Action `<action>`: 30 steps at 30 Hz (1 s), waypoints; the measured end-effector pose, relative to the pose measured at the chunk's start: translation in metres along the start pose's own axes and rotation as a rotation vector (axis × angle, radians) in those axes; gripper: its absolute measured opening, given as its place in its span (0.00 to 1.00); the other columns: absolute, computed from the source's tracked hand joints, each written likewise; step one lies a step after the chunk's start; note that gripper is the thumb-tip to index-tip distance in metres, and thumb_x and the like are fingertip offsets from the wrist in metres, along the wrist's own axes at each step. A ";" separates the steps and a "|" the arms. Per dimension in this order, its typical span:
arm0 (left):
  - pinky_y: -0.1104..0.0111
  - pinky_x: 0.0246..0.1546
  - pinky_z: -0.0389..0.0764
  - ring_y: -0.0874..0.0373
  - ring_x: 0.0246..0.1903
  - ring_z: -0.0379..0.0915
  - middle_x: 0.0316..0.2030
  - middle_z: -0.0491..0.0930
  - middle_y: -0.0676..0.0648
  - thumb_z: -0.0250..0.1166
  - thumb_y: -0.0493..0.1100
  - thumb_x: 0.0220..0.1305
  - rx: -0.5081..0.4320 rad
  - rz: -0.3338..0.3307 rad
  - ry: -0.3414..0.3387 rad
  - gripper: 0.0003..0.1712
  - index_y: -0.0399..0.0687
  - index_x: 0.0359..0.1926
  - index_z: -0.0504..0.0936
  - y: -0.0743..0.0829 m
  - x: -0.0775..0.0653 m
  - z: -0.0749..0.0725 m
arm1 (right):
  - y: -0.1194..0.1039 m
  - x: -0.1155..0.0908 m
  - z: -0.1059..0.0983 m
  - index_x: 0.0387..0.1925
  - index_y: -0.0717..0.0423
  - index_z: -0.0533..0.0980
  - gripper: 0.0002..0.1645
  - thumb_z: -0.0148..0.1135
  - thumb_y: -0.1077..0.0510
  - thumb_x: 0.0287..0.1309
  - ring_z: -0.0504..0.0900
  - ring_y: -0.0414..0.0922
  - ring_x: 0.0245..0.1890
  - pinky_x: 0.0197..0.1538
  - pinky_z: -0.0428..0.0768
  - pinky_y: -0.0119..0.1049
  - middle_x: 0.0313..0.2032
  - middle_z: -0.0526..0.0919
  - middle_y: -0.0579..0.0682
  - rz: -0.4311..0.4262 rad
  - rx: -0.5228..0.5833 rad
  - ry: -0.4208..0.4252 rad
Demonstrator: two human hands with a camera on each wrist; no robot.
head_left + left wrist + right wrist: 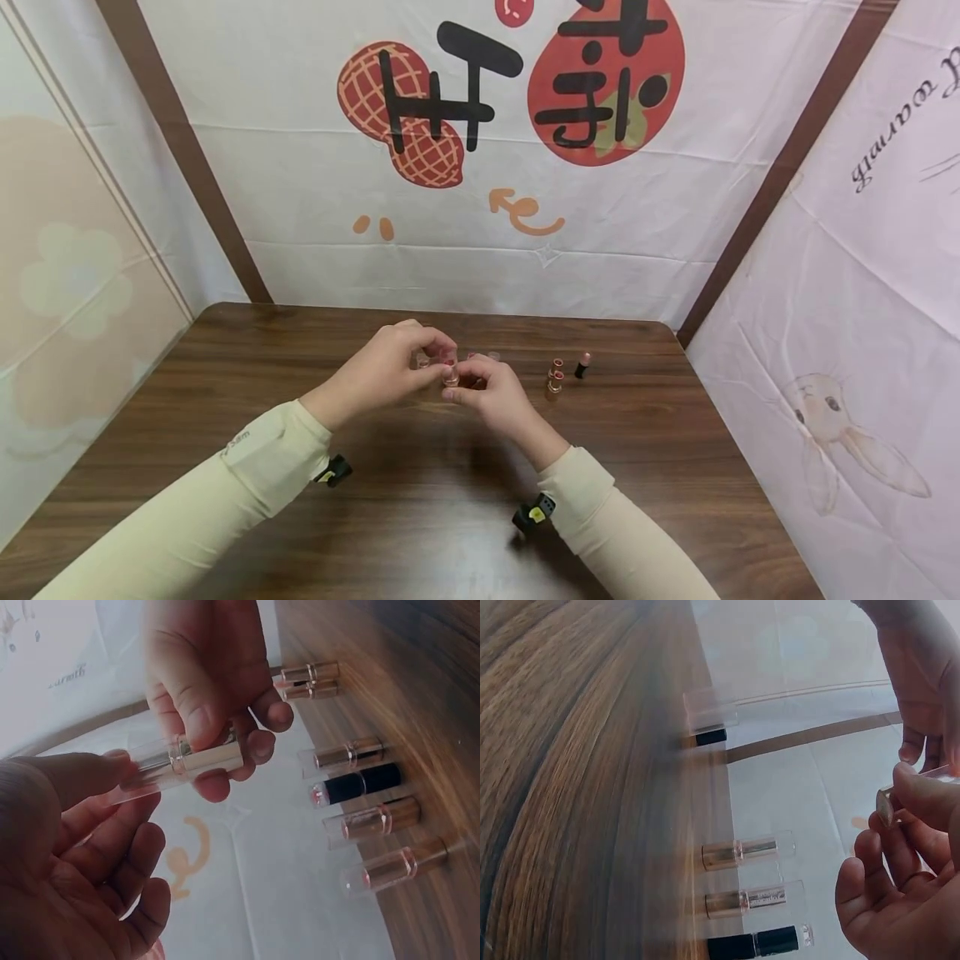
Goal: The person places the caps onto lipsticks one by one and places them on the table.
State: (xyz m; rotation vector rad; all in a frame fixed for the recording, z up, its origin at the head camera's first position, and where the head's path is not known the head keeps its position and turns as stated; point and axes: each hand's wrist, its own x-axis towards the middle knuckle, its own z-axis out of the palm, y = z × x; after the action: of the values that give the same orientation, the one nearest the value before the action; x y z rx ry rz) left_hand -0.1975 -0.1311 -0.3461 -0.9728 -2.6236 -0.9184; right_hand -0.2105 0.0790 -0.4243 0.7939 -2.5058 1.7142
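Note:
Over the table my two hands meet at one lipstick [214, 759] with a gold base and a clear cap. My left hand [382, 367] pinches the transparent cap [146, 766] between thumb and fingers. The right hand [497, 393] grips the gold base, thumb on one side and fingers curled on the other. In the left wrist view the cap lies in line with the base, round its upper part. Behind the hands stand several capped lipsticks, among them a gold one [382, 819] and a black one [364, 784].
Right of the hands, two gold lipsticks [555, 382] stand close together beside a black lipstick [582, 365]. In the right wrist view a black piece [711, 737] and a clear cap [705, 705] appear farther off. A printed cloth [480, 275] hangs behind the wooden table [420, 533].

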 end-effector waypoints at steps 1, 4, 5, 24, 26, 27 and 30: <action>0.67 0.34 0.77 0.63 0.38 0.72 0.35 0.82 0.61 0.75 0.44 0.63 0.007 0.002 0.000 0.10 0.55 0.45 0.87 0.000 0.000 0.000 | 0.000 0.000 0.000 0.44 0.58 0.86 0.13 0.75 0.60 0.58 0.76 0.40 0.32 0.35 0.75 0.30 0.33 0.80 0.47 0.000 0.005 -0.001; 0.67 0.34 0.78 0.63 0.38 0.73 0.36 0.82 0.60 0.76 0.44 0.62 0.015 -0.003 -0.007 0.11 0.54 0.45 0.87 -0.002 0.001 0.003 | 0.002 0.001 0.001 0.44 0.57 0.86 0.12 0.75 0.61 0.58 0.77 0.39 0.33 0.36 0.76 0.31 0.34 0.80 0.48 -0.003 0.008 -0.002; 0.67 0.34 0.78 0.63 0.38 0.73 0.36 0.83 0.59 0.76 0.44 0.62 0.016 -0.008 -0.012 0.11 0.54 0.46 0.87 -0.003 0.001 0.004 | 0.002 0.001 0.001 0.44 0.57 0.86 0.12 0.75 0.61 0.58 0.77 0.39 0.34 0.37 0.77 0.31 0.35 0.80 0.48 -0.003 0.010 -0.005; 0.57 0.47 0.78 0.55 0.43 0.76 0.39 0.84 0.55 0.73 0.45 0.64 0.054 -0.262 -0.071 0.08 0.52 0.43 0.85 -0.060 -0.018 0.027 | 0.020 -0.010 -0.013 0.56 0.51 0.82 0.21 0.73 0.53 0.63 0.83 0.45 0.45 0.48 0.83 0.39 0.50 0.84 0.50 0.051 -0.218 -0.032; 0.57 0.46 0.78 0.54 0.42 0.76 0.38 0.84 0.54 0.72 0.44 0.64 0.061 -0.288 -0.072 0.07 0.51 0.42 0.84 -0.068 -0.019 0.028 | 0.022 -0.013 -0.017 0.56 0.50 0.82 0.20 0.72 0.53 0.64 0.82 0.40 0.43 0.47 0.82 0.38 0.48 0.84 0.48 0.058 -0.226 -0.020; 0.58 0.45 0.78 0.54 0.41 0.77 0.37 0.84 0.54 0.72 0.44 0.64 0.060 -0.299 -0.073 0.07 0.50 0.41 0.84 -0.071 -0.020 0.029 | 0.023 -0.014 -0.019 0.56 0.50 0.82 0.20 0.71 0.53 0.64 0.81 0.39 0.43 0.46 0.82 0.37 0.47 0.84 0.48 0.063 -0.230 -0.015; 0.59 0.44 0.78 0.55 0.39 0.78 0.35 0.83 0.54 0.73 0.42 0.63 0.046 -0.315 -0.084 0.07 0.49 0.40 0.84 -0.079 -0.021 0.031 | 0.024 -0.019 -0.025 0.56 0.49 0.82 0.19 0.71 0.54 0.65 0.81 0.38 0.42 0.45 0.81 0.36 0.46 0.83 0.45 0.076 -0.230 0.001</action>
State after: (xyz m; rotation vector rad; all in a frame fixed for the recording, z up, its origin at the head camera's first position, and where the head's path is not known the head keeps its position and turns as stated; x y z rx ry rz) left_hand -0.2316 -0.1698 -0.4172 -0.6091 -2.9102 -0.8929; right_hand -0.2108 0.1150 -0.4400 0.6880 -2.6989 1.4065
